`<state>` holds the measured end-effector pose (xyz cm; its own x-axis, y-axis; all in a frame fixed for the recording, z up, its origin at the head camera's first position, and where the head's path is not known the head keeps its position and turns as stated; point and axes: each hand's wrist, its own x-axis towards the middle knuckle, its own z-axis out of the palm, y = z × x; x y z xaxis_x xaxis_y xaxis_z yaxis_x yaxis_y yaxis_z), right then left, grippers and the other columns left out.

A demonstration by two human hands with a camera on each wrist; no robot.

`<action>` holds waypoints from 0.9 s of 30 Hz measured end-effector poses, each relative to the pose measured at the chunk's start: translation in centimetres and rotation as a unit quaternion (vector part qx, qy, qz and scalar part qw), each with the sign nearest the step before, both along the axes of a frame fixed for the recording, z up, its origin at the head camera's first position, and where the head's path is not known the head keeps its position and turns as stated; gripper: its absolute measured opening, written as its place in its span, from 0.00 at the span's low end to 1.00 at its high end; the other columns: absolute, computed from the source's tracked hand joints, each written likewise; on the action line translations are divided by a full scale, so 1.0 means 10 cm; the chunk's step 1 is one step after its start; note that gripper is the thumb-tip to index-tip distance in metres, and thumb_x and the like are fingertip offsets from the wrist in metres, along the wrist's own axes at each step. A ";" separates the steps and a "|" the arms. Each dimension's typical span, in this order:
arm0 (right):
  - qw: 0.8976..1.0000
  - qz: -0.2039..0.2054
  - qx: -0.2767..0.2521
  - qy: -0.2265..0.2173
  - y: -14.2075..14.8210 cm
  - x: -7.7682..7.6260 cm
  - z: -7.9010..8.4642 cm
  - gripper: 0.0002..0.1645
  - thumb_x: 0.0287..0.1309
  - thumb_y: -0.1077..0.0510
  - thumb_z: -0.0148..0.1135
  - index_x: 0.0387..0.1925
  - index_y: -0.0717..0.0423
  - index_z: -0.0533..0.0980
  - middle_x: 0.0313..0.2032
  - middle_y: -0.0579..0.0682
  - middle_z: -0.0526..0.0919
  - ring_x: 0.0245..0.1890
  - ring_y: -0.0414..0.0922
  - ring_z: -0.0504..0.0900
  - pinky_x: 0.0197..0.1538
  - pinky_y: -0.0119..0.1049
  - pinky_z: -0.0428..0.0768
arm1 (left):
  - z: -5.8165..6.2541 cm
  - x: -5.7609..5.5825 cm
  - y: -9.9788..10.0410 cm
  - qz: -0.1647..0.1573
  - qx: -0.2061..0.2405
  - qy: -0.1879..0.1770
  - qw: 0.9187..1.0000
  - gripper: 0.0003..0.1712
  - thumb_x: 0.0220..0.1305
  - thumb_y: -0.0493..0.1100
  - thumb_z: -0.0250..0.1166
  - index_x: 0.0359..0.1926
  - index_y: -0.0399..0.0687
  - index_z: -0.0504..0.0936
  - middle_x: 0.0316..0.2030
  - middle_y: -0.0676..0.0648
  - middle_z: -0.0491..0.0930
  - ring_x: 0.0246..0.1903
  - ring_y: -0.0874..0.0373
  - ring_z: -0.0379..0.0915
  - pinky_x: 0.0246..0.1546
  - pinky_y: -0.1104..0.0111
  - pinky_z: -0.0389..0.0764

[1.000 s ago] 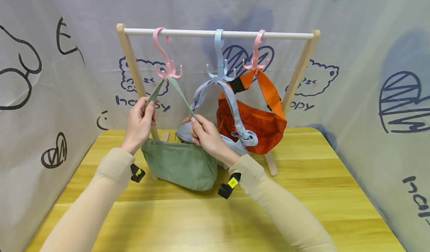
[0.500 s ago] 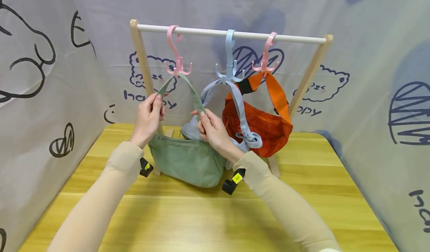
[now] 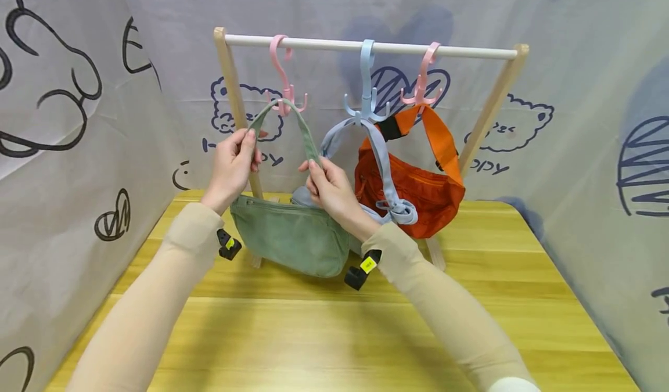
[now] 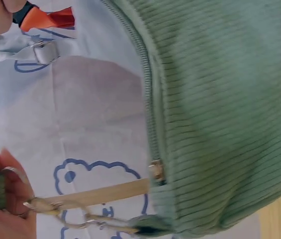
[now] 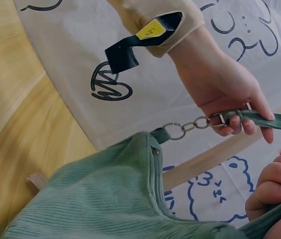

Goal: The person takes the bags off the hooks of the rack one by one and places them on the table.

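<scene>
A green corduroy shoulder bag (image 3: 290, 235) hangs below both hands, its fabric strap (image 3: 306, 136) held up in an arch. My left hand (image 3: 230, 165) pinches the strap's left side, just above the metal rings (image 5: 177, 130) joining it to the bag. The strap's right side is pinched between thumb and fingers of my right hand (image 3: 337, 197). At its top, the arch overlaps the prongs of the left pink hook hanger (image 3: 286, 84) in the head view. A zipper (image 4: 147, 94) runs along the bag's upper edge.
A wooden rack with a white rail (image 3: 324, 44) carries the hangers. From a blue hanger (image 3: 367, 84) hangs a light blue bag by its knotted strap (image 3: 384, 159). An orange bag (image 3: 418, 194) hangs from another pink hanger (image 3: 424, 78). The wooden table (image 3: 313, 328) lies below.
Both hands have raised the green bag and its strap slightly relative to the rack. The strap's top went from a taut peak under the hook's prongs to a rounder, higher arch. The head view shifted.
</scene>
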<state>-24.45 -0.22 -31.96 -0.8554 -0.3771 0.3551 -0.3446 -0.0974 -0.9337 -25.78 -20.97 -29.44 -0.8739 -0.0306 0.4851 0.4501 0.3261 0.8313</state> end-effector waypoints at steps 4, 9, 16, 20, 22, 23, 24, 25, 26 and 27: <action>1.000 0.005 -0.002 -0.008 -0.04 0.00 0.04 0.19 0.80 0.59 0.38 0.48 0.73 0.70 0.16 0.43 0.62 0.11 0.36 0.55 0.17 0.28 0.56 | 0.20 0.01 -0.02 -0.033 0.002 -0.085 0.996 0.25 0.81 0.51 0.46 0.53 0.34 0.80 0.20 0.58 0.73 0.21 0.66 0.70 0.28 0.74 0.77; 1.000 0.009 -0.002 -0.011 -0.07 -0.01 0.03 0.18 0.80 0.59 0.38 0.44 0.71 0.70 0.14 0.42 0.60 0.12 0.36 0.54 0.17 0.28 0.55 | 0.43 -0.03 -0.06 -0.086 0.018 -0.193 0.977 0.22 0.80 0.48 0.43 0.53 0.37 0.78 0.19 0.57 0.71 0.20 0.66 0.69 0.30 0.72 0.78; 0.999 0.020 -0.029 -0.029 -0.11 -0.04 0.13 0.19 0.81 0.55 0.38 0.37 0.64 0.69 0.13 0.42 0.58 0.10 0.36 0.53 0.16 0.29 0.53 | 0.66 -0.08 -0.08 -0.191 0.104 -0.209 0.953 0.18 0.74 0.46 0.39 0.30 0.48 0.70 0.12 0.59 0.58 0.13 0.66 0.52 0.20 0.74 0.62; 0.998 0.028 -0.051 -0.036 -0.13 -0.03 0.19 0.23 0.82 0.52 0.36 0.32 0.61 0.67 0.11 0.41 0.55 0.09 0.35 0.50 0.15 0.29 0.51 | 0.76 -0.08 -0.03 -0.176 0.112 -0.198 0.958 0.23 0.75 0.55 0.50 0.24 0.50 0.71 0.12 0.59 0.60 0.13 0.67 0.53 0.17 0.75 0.61; 0.997 0.034 -0.055 -0.039 -0.14 -0.03 0.20 0.24 0.82 0.52 0.36 0.31 0.62 0.67 0.11 0.41 0.56 0.09 0.36 0.51 0.16 0.29 0.51 | 0.81 -0.07 0.01 -0.134 0.097 -0.201 0.965 0.23 0.72 0.59 0.57 0.23 0.51 0.74 0.13 0.59 0.61 0.13 0.67 0.55 0.18 0.75 0.63; 0.997 0.034 -0.053 -0.040 -0.14 -0.02 0.20 0.23 0.82 0.52 0.36 0.32 0.62 0.67 0.11 0.41 0.56 0.10 0.36 0.51 0.16 0.29 0.52 | 0.82 -0.07 0.03 -0.115 0.083 -0.203 0.969 0.23 0.70 0.60 0.60 0.24 0.51 0.76 0.13 0.58 0.61 0.14 0.67 0.56 0.19 0.74 0.63; 0.997 0.035 -0.052 -0.040 -0.14 -0.02 0.21 0.23 0.82 0.53 0.36 0.32 0.62 0.68 0.11 0.41 0.57 0.10 0.36 0.51 0.16 0.29 0.52 | 0.84 -0.07 0.04 -0.098 0.071 -0.207 0.971 0.23 0.69 0.61 0.62 0.24 0.52 0.78 0.13 0.58 0.61 0.15 0.66 0.56 0.20 0.74 0.63; 0.997 0.035 -0.050 -0.041 -0.14 -0.02 0.21 0.23 0.81 0.53 0.36 0.32 0.62 0.69 0.11 0.42 0.57 0.10 0.36 0.52 0.16 0.29 0.52 | 0.86 -0.06 0.06 -0.085 0.055 -0.210 0.972 0.23 0.67 0.62 0.63 0.23 0.53 0.79 0.14 0.58 0.62 0.15 0.66 0.56 0.21 0.73 0.63; 0.997 0.034 -0.049 -0.040 -0.15 -0.02 0.21 0.22 0.81 0.54 0.36 0.33 0.62 0.69 0.12 0.42 0.57 0.10 0.36 0.52 0.16 0.29 0.53 | 0.87 -0.07 0.07 -0.074 0.041 -0.212 0.974 0.23 0.66 0.64 0.64 0.23 0.54 0.80 0.14 0.58 0.61 0.16 0.65 0.56 0.22 0.72 0.63; 0.997 0.033 -0.050 -0.040 -0.15 -0.02 0.22 0.22 0.81 0.54 0.36 0.34 0.62 0.70 0.12 0.42 0.58 0.10 0.36 0.52 0.16 0.29 0.53 | 0.88 -0.07 0.08 -0.067 0.031 -0.214 0.974 0.23 0.66 0.64 0.64 0.23 0.55 0.80 0.14 0.58 0.61 0.16 0.65 0.55 0.23 0.72 0.63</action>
